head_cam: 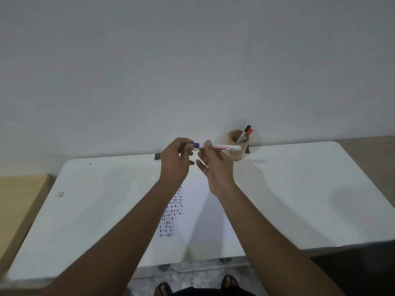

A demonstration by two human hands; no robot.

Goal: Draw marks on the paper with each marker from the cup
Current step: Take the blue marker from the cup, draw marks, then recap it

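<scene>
Fingers of our left hand [174, 161] pinch blue cap [196, 144]; right hand [215, 165] grips white marker [226, 147] w/ thumb & fingers, above paper [192, 210].

A white table [299, 189] with rounded corners stands against a plain pale wall [192, 60]. A light wooden surface [19, 201] adjoins its left edge. A small scuff mark [60, 194] lies near the left side. Two sandalled feet [163, 289] stand on a speckled floor [192, 274] below.
</scene>
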